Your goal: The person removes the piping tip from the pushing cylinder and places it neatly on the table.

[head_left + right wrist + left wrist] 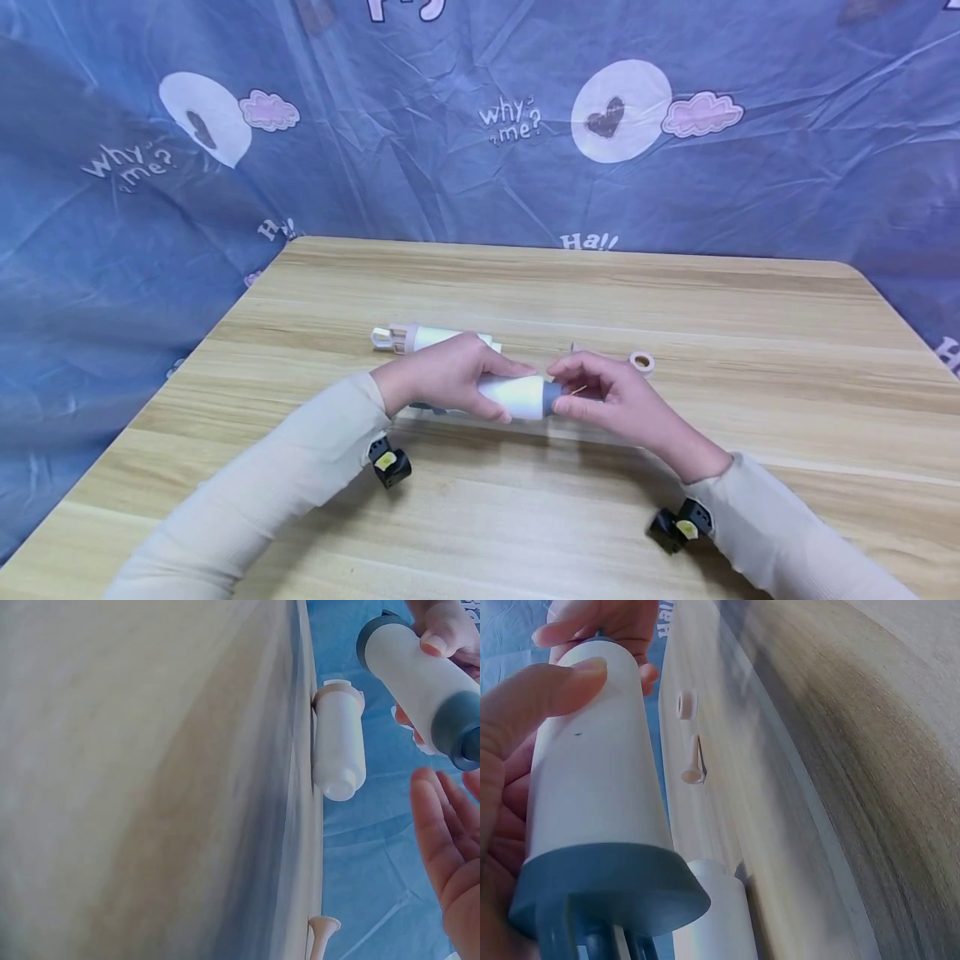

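At frame centre, we see the left hand point(453, 372) grip a white cylinder point(517, 395); the right hand point(624, 406), fingers relaxed, hovers nearby.

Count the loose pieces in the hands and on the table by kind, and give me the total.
White cylinders: 2 (one with blue-grey ends, in the left hand; one with a beige collar, on the table)
Flared rod: 1
Small ring: 1
Total: 4

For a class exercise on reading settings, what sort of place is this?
Probably a makeshift indoor filming setup: a wood-grain table stands before a printed blue cloth backdrop, and small black cameras sit at both wrists.
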`<state>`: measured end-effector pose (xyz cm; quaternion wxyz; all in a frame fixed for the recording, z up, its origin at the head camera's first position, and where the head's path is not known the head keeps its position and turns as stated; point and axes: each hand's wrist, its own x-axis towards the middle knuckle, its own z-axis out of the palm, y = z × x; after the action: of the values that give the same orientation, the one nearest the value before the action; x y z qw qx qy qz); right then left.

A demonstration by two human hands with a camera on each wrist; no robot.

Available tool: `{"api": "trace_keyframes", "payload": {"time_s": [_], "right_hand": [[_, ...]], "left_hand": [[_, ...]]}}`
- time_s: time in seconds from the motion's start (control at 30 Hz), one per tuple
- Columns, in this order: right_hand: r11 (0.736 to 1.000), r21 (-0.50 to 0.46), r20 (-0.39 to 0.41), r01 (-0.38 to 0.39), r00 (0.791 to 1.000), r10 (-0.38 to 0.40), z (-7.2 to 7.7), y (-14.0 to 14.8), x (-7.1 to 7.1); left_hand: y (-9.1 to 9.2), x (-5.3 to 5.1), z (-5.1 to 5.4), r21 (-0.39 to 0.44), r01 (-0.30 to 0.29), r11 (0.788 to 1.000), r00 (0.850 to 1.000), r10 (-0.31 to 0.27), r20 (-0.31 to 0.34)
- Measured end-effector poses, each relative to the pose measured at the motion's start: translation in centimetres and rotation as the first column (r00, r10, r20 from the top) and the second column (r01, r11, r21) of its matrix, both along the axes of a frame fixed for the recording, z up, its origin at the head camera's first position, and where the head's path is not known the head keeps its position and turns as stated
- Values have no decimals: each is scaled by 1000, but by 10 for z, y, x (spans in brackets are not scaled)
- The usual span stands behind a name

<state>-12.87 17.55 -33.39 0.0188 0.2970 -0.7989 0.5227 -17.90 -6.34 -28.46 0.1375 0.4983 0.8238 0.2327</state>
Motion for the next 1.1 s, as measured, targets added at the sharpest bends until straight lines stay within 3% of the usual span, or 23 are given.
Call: {"api": "trace_keyframes", "payload": {"time_s": [0.23,0.47,1.1], "right_hand": [[996,-46,73,-75,994,79,-1,-1,0],[995,-68,132,-75,988,83,-2,-3,2],[999,9,64,36,997,-36,-1,-7,4]], "left_hand": [[-1,3,3,-25,8,1000,999,-9,-38],[-1,6,5,-45,16,999,998,-19,-68],[-4,6,6,-61,34,998,992,-41,-117]]}}
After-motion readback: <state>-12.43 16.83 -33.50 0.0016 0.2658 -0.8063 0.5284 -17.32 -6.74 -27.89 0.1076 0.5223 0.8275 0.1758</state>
